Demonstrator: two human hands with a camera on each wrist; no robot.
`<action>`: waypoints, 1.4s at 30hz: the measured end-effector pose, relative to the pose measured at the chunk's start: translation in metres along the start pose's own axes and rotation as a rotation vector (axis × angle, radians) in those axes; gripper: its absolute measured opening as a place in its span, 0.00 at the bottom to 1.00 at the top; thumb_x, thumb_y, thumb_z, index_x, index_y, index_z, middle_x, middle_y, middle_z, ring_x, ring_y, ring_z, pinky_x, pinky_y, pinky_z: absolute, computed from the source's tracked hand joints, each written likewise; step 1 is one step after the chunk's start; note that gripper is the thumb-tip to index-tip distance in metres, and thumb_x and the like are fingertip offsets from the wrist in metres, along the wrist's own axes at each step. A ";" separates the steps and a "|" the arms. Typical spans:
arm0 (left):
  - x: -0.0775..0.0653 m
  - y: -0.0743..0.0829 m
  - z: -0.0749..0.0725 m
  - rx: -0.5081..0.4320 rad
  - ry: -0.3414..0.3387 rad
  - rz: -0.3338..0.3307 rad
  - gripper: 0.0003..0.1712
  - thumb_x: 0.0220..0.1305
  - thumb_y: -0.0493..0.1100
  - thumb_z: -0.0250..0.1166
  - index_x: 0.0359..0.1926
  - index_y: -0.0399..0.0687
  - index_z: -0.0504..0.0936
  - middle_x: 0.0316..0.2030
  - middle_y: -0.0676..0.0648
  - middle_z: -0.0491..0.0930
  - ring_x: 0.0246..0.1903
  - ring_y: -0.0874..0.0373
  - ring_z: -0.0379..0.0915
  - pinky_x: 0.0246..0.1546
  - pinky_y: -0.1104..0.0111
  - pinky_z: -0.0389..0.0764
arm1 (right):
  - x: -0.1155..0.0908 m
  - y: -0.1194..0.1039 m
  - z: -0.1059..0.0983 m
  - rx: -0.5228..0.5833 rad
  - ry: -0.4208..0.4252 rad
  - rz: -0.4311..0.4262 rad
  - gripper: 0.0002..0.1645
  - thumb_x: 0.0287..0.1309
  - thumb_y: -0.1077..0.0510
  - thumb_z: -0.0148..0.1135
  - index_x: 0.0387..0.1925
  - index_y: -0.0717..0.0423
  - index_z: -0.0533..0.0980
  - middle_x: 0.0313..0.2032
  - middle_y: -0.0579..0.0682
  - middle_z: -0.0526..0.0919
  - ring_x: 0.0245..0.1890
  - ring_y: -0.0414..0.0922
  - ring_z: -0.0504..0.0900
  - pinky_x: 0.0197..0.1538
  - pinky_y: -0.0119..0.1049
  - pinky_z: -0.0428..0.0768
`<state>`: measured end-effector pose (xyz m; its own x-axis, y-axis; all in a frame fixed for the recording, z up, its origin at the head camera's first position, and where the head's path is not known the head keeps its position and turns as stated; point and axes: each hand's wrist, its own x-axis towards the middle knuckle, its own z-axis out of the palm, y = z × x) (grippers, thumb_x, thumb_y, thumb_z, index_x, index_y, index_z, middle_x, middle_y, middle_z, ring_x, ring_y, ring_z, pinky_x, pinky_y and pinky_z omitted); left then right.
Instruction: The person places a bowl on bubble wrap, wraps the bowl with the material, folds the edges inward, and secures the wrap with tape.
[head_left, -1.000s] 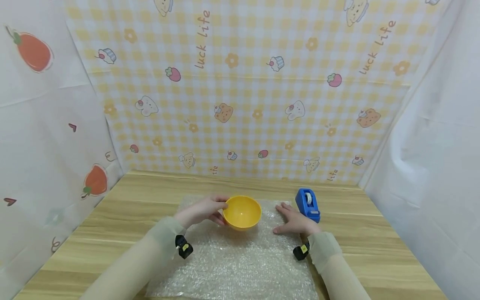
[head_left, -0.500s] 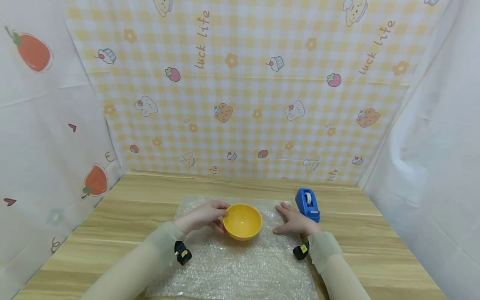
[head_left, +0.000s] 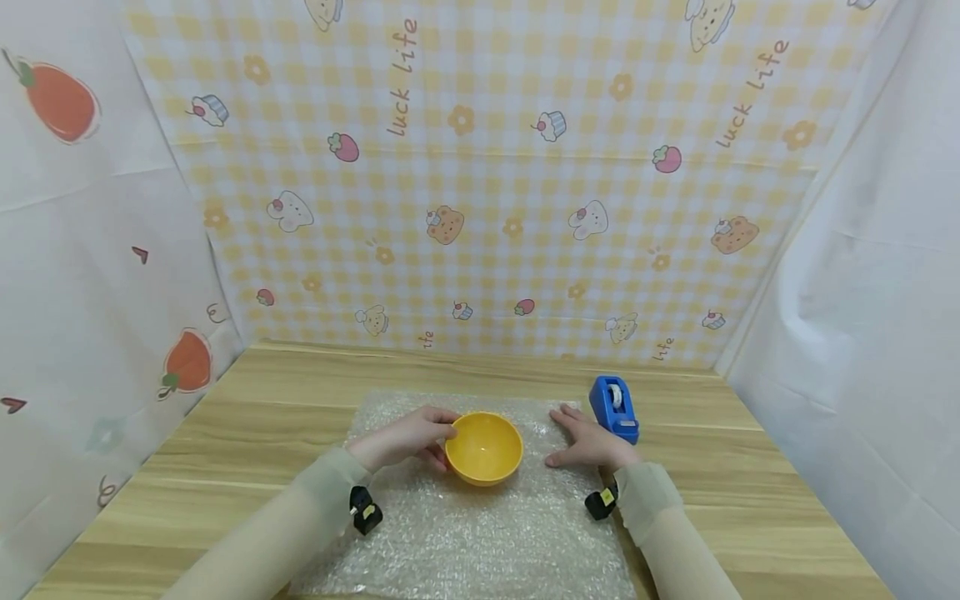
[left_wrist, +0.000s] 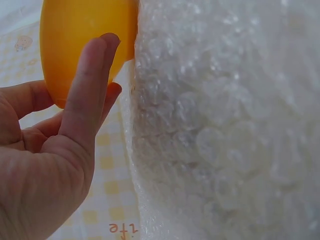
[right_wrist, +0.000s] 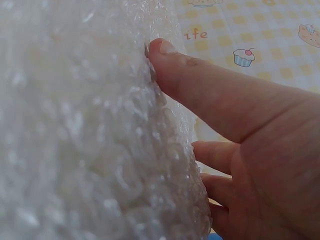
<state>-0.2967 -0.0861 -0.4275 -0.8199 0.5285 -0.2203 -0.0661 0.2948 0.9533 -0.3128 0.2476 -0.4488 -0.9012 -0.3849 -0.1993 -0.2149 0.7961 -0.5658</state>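
A yellow bowl (head_left: 484,450) sits upright, mouth up, on a sheet of bubble wrap (head_left: 480,542) in the head view. My left hand (head_left: 411,437) grips its left side, thumb at the rim and fingers along the outer wall. The left wrist view shows that hand (left_wrist: 65,125) with the fingers against the bowl's outside (left_wrist: 90,30). My right hand (head_left: 588,440) rests on the right part of the bubble wrap, fingers spread. In the right wrist view the thumb and fingertips of the right hand (right_wrist: 240,135) press on the sheet (right_wrist: 100,125).
A blue tape dispenser (head_left: 615,410) with a white roll stands just beyond my right hand. The wooden table (head_left: 750,483) ends at a patterned cloth backdrop (head_left: 480,183). White cloths hang at both sides.
My left hand has brought the yellow bowl nearer to me and down onto the bubble wrap. The right hand has stayed in place.
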 end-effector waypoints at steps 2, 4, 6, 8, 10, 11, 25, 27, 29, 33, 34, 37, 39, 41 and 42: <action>0.000 -0.001 0.000 -0.001 0.003 -0.002 0.24 0.69 0.37 0.53 0.63 0.29 0.68 0.42 0.40 0.81 0.23 0.55 0.79 0.28 0.64 0.84 | 0.000 -0.001 0.000 0.006 0.001 0.004 0.56 0.47 0.41 0.73 0.73 0.53 0.58 0.74 0.59 0.49 0.73 0.60 0.47 0.68 0.62 0.52; 0.001 -0.001 0.000 -0.003 0.004 -0.003 0.24 0.69 0.37 0.53 0.63 0.29 0.68 0.41 0.40 0.81 0.23 0.55 0.79 0.27 0.64 0.84 | 0.000 -0.001 0.000 0.008 0.003 0.004 0.56 0.47 0.40 0.73 0.73 0.53 0.58 0.74 0.59 0.49 0.73 0.60 0.47 0.68 0.63 0.52; 0.001 -0.001 0.000 -0.004 0.000 -0.002 0.25 0.69 0.37 0.53 0.63 0.29 0.68 0.41 0.40 0.81 0.23 0.55 0.79 0.27 0.64 0.84 | -0.001 -0.001 -0.001 0.011 0.003 0.005 0.56 0.47 0.40 0.73 0.73 0.53 0.58 0.74 0.59 0.49 0.73 0.60 0.47 0.68 0.63 0.52; 0.001 -0.001 0.000 -0.003 -0.005 0.002 0.25 0.69 0.37 0.53 0.64 0.28 0.68 0.41 0.40 0.81 0.23 0.54 0.79 0.28 0.64 0.84 | -0.001 -0.002 -0.001 0.011 0.003 0.009 0.56 0.47 0.40 0.73 0.73 0.52 0.58 0.74 0.58 0.49 0.73 0.60 0.47 0.68 0.63 0.52; 0.001 0.000 0.000 -0.002 -0.008 0.004 0.25 0.70 0.37 0.52 0.64 0.28 0.67 0.41 0.40 0.81 0.24 0.54 0.79 0.28 0.64 0.84 | -0.002 -0.003 -0.002 0.009 0.004 0.009 0.56 0.48 0.40 0.73 0.73 0.52 0.58 0.74 0.58 0.49 0.73 0.60 0.47 0.68 0.63 0.53; 0.000 0.000 0.000 -0.002 -0.010 0.005 0.25 0.70 0.37 0.52 0.64 0.28 0.67 0.40 0.40 0.81 0.24 0.54 0.79 0.28 0.64 0.84 | -0.002 -0.003 -0.002 0.009 0.004 0.010 0.56 0.48 0.41 0.73 0.73 0.53 0.58 0.74 0.59 0.49 0.73 0.60 0.48 0.68 0.64 0.53; -0.007 -0.003 -0.003 -0.018 0.008 -0.044 0.32 0.73 0.47 0.53 0.67 0.29 0.62 0.50 0.36 0.76 0.27 0.51 0.80 0.30 0.60 0.85 | 0.000 -0.006 -0.004 0.017 0.002 0.006 0.55 0.48 0.41 0.74 0.73 0.53 0.59 0.74 0.57 0.50 0.73 0.57 0.47 0.69 0.61 0.53; -0.008 -0.003 -0.004 -0.013 0.005 -0.044 0.33 0.74 0.50 0.52 0.67 0.29 0.62 0.54 0.36 0.73 0.29 0.51 0.80 0.31 0.59 0.85 | -0.001 -0.007 -0.006 0.013 0.009 -0.004 0.55 0.48 0.42 0.74 0.72 0.55 0.59 0.74 0.58 0.51 0.73 0.58 0.48 0.68 0.62 0.53; -0.010 -0.001 -0.005 -0.010 -0.001 -0.039 0.33 0.74 0.52 0.51 0.67 0.31 0.64 0.56 0.36 0.72 0.33 0.50 0.81 0.33 0.59 0.85 | -0.001 -0.009 -0.010 -0.003 0.017 -0.020 0.54 0.50 0.43 0.73 0.72 0.57 0.58 0.73 0.61 0.51 0.73 0.59 0.48 0.68 0.62 0.53; -0.013 0.001 -0.007 0.004 -0.011 -0.026 0.35 0.74 0.57 0.48 0.67 0.33 0.65 0.58 0.34 0.73 0.38 0.49 0.81 0.36 0.58 0.84 | -0.001 -0.011 -0.015 -0.028 0.035 -0.048 0.52 0.53 0.44 0.70 0.72 0.60 0.58 0.72 0.66 0.49 0.71 0.64 0.51 0.66 0.63 0.57; -0.014 0.002 -0.007 0.002 -0.011 -0.025 0.36 0.74 0.58 0.48 0.67 0.33 0.64 0.58 0.33 0.73 0.39 0.48 0.81 0.37 0.58 0.84 | -0.001 -0.011 -0.016 -0.030 0.039 -0.050 0.52 0.54 0.44 0.70 0.72 0.61 0.57 0.72 0.67 0.49 0.70 0.64 0.52 0.66 0.63 0.57; -0.017 0.003 -0.008 0.013 -0.014 -0.018 0.38 0.74 0.59 0.46 0.68 0.32 0.62 0.59 0.31 0.71 0.40 0.47 0.81 0.38 0.58 0.84 | 0.000 -0.010 -0.018 -0.028 0.058 -0.042 0.52 0.55 0.43 0.69 0.72 0.62 0.57 0.72 0.68 0.50 0.70 0.65 0.53 0.65 0.64 0.58; -0.018 0.003 -0.008 0.023 -0.015 -0.012 0.38 0.74 0.60 0.46 0.68 0.32 0.62 0.59 0.30 0.71 0.42 0.47 0.81 0.39 0.57 0.83 | 0.000 -0.009 -0.018 -0.018 0.083 -0.034 0.52 0.55 0.43 0.68 0.71 0.64 0.57 0.71 0.69 0.53 0.69 0.65 0.54 0.65 0.63 0.58; -0.020 0.002 -0.009 0.028 -0.016 -0.008 0.38 0.74 0.60 0.45 0.69 0.32 0.62 0.60 0.30 0.70 0.43 0.46 0.81 0.40 0.57 0.83 | 0.001 -0.009 -0.017 -0.003 0.114 -0.011 0.52 0.55 0.42 0.68 0.71 0.66 0.57 0.69 0.69 0.57 0.69 0.64 0.57 0.66 0.61 0.59; -0.022 0.002 -0.010 0.031 -0.014 -0.008 0.38 0.74 0.59 0.45 0.69 0.32 0.62 0.60 0.30 0.70 0.44 0.46 0.80 0.41 0.56 0.83 | 0.002 -0.009 -0.016 0.004 0.130 0.002 0.52 0.56 0.42 0.68 0.70 0.67 0.56 0.69 0.69 0.58 0.68 0.64 0.58 0.66 0.61 0.60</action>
<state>-0.2851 -0.1052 -0.4187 -0.8112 0.5374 -0.2307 -0.0544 0.3233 0.9447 -0.3183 0.2469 -0.4313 -0.9429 -0.3193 -0.0947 -0.2120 0.7948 -0.5687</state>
